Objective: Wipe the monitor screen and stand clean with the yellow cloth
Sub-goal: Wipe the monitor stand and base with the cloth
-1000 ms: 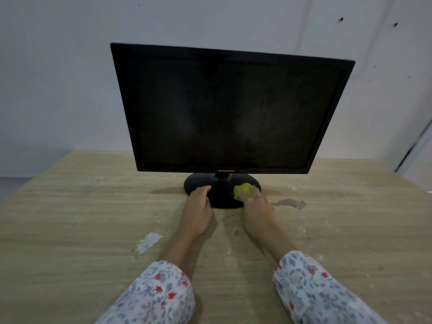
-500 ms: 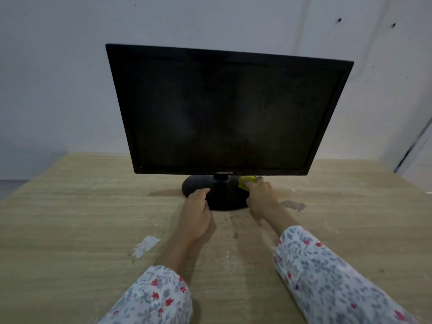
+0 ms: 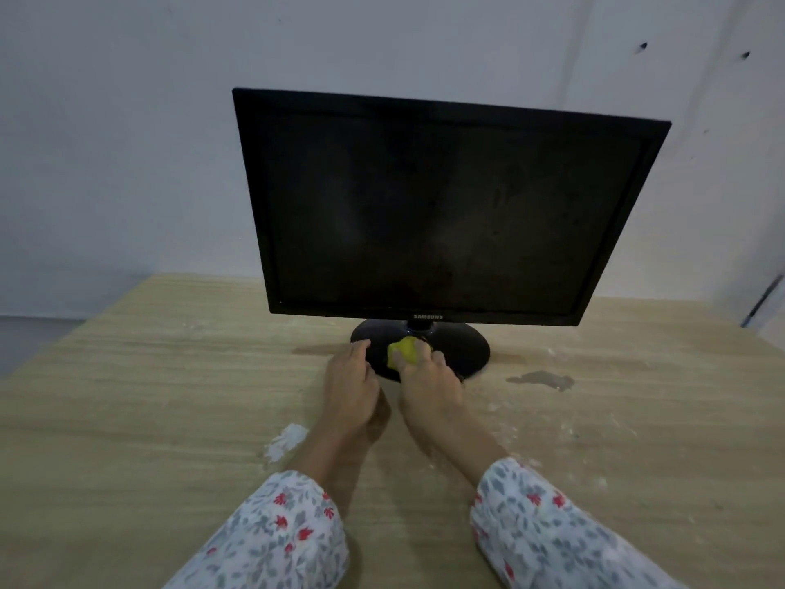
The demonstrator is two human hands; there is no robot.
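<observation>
A black monitor (image 3: 446,214) with a dark, dusty screen stands on a round black stand base (image 3: 461,348) on the wooden table (image 3: 148,397). My right hand (image 3: 427,378) grips a bunched yellow cloth (image 3: 403,350) and presses it onto the front middle of the base, just below the neck. My left hand (image 3: 350,378) rests on the base's left front edge, fingers lying over the rim. Both sleeves are white with a floral print.
A white wall rises right behind the monitor. A grey stain (image 3: 541,379) marks the table to the right of the base, and a white chipped patch (image 3: 285,440) lies left of my left forearm. The table's left edge (image 3: 55,346) runs off diagonally.
My right hand has carried the cloth from the base's right rear back to its front middle. The view has shifted left, so the monitor sits further right. My left hand keeps its place.
</observation>
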